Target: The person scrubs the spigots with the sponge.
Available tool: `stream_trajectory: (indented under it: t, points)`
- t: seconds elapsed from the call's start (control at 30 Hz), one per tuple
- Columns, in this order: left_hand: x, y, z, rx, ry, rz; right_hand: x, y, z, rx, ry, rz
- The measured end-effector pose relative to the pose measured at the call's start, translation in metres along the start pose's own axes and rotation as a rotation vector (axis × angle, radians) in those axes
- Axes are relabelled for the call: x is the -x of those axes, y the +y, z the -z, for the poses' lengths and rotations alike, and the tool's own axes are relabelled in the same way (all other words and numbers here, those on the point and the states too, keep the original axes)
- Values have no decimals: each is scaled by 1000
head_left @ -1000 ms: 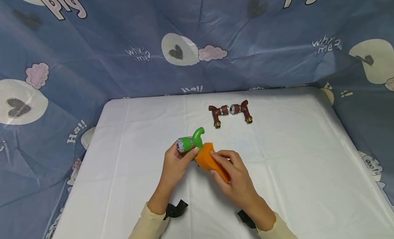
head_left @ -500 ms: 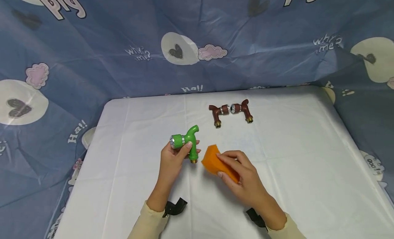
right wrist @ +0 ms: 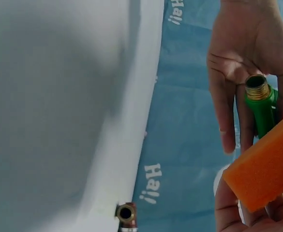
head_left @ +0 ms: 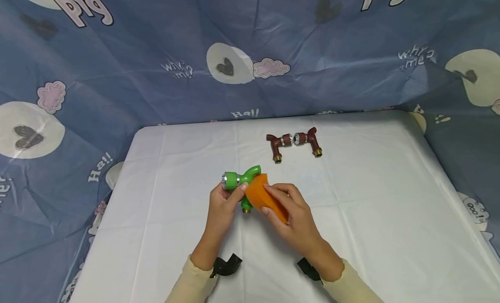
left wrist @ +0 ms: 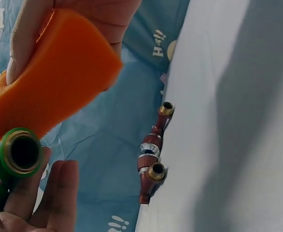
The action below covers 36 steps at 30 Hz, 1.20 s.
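My left hand [head_left: 223,207] holds a green tap [head_left: 247,178] above the table, thumb across its body. The tap has a ribbed green handle with a silver end at left, a curved spout on top and a brass threaded inlet [left wrist: 23,153] below. In my right hand [head_left: 298,220] an orange sponge [head_left: 258,192] is pinched between thumb and fingers. The sponge lies against the tap's body in the head view and covers part of it. In the right wrist view, the sponge [right wrist: 264,166] overlaps the tap's lower end [right wrist: 262,111].
Two brown taps [head_left: 279,146] [head_left: 308,140] with brass inlets lie at the back of the white-covered table [head_left: 187,164], handle ends facing each other. A blue printed cloth [head_left: 156,94] hangs behind and at the sides. Black straps [head_left: 228,265] sit at both wrists.
The sponge was against the tap, came away to the right half a second ago, and is back against it now. The tap turned slightly and shifted back right. The brown taps have not moved.
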<state>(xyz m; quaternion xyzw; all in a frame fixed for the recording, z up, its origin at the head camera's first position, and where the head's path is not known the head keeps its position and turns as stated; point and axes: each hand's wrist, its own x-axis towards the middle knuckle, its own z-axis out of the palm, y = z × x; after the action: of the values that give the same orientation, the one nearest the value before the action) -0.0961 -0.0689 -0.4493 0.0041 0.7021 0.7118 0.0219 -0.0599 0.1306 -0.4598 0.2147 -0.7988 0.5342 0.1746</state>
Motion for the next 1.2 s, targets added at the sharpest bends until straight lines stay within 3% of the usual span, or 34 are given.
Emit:
stream_trajectory:
  t: [0.13, 0.37, 0.67, 0.9, 1.2]
  points:
    - [0, -3, 0, 15, -6, 11, 6, 1, -2, 15, -21, -7]
    - [-9, -5, 1, 102, -46, -46, 17, 2, -3, 26, -115, -2]
    - [-20, -11, -1, 111, 71, 14, 30, 4, 15, 40, -194, -80]
    - [-23, -7, -8, 24, 177, 82, 25, 8, 37, 25, -108, -165]
    - [-11, -3, -19, 42, 40, 94, 0, 13, 23, -22, -29, -109]
